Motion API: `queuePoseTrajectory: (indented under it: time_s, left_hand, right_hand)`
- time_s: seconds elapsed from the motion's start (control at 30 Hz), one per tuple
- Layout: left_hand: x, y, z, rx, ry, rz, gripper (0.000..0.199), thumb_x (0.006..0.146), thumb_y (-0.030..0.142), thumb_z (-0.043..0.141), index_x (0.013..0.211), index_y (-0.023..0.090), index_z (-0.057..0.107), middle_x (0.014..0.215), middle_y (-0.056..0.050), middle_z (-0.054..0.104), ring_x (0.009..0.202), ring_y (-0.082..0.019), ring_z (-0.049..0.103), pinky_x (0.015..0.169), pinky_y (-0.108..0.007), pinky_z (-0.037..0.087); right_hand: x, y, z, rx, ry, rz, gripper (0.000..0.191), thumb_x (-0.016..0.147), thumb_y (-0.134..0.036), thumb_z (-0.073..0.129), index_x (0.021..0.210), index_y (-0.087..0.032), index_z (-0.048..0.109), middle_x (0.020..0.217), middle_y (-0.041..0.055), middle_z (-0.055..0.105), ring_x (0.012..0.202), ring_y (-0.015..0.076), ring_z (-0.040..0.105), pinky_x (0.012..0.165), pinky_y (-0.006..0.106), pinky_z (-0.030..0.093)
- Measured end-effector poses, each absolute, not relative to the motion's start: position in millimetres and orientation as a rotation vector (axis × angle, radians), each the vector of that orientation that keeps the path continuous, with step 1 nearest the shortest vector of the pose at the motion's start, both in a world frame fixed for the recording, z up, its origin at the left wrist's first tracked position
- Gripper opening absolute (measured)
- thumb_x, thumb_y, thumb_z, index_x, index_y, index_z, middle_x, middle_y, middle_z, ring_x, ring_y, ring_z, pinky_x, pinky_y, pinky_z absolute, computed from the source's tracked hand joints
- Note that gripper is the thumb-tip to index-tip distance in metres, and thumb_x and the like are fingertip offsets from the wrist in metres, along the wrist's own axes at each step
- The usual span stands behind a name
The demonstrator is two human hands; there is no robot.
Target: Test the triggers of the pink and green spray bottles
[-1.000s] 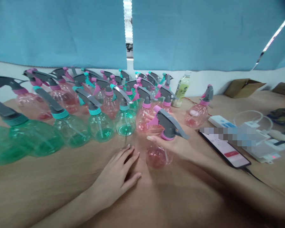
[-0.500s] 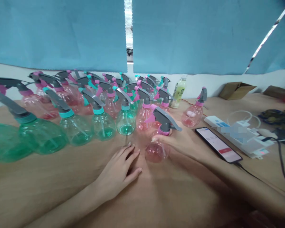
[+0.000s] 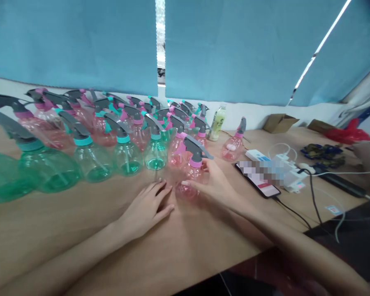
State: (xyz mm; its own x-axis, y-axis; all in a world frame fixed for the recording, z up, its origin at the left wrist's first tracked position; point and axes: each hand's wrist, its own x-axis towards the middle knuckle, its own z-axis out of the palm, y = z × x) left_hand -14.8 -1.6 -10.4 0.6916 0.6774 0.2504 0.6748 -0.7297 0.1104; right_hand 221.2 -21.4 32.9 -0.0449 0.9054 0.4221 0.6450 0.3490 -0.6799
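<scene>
One side holding, one side resting

Far left of the flat, black-edged smartphone (image 3: 267, 189), round green clear-plastic spray bottles (image 3: 94, 161) are standing on the light-brown tabletop (image 3: 203, 246). Left of the phone, the bare left hand (image 3: 146, 209) is lying palm-down, fingers loosely spread, holding nothing. Nearer the phone, still on its left, a round pink clear-plastic spray bottle with a grey-and-pink trigger head (image 3: 193, 172) is standing roughly upright. Beside the phone, the bare right hand (image 3: 214, 185) is gripping that bottle, thumb on the near side, fingers curling behind. Holding well probably means cupping the body lightly and avoiding the trigger.
</scene>
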Motion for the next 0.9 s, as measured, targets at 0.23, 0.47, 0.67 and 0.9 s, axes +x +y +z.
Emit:
queuePoseTrajectory:
  time_s: [0.23,0.47,0.67,0.9]
  left_hand:
    - [-12,-2,-9,2.887,1.182,0.444,0.050,0.094,0.047,0.041,0.130,0.014,0.051,0.134,-0.015,0.050,0.124,-0.030,0.044,0.100,-0.047,0.037]
    - [12,8,-7,2.873,1.110,0.469,0.043,0.093,0.042,0.044,0.124,0.015,0.055,0.132,-0.015,0.051,0.123,-0.031,0.045,0.098,-0.048,0.039]
    - [51,18,-9,2.877,0.954,0.464,0.038,0.093,0.036,0.048,0.124,0.015,0.054,0.130,-0.015,0.052,0.123,-0.030,0.045,0.099,-0.047,0.038]
    - [82,35,-11,2.862,0.855,0.470,0.034,0.092,0.031,0.049,0.123,0.017,0.053,0.130,-0.012,0.052,0.122,-0.028,0.046,0.099,-0.044,0.039]
  right_hand:
    - [232,-34,45,-1.349,-1.892,0.391,0.058,0.070,-0.053,0.070,0.114,-0.021,0.052,0.113,0.0084,0.059,0.106,0.0249,0.055,0.091,0.042,0.044]
    - [282,-59,51,-1.488,-1.905,0.376,0.059,0.068,-0.053,0.071,0.113,-0.020,0.052,0.114,0.0102,0.061,0.105,0.0275,0.057,0.089,0.045,0.045]
    - [331,-46,49,-1.523,-1.827,0.295,0.050,0.074,-0.050,0.067,0.109,-0.019,0.053,0.107,0.0095,0.062,0.097,0.0258,0.059,0.084,0.042,0.047]
    - [361,14,39,-1.568,-1.853,-0.051,0.052,0.074,-0.053,0.066,0.108,-0.016,0.055,0.111,0.0122,0.058,0.103,0.0264,0.055,0.089,0.039,0.045]
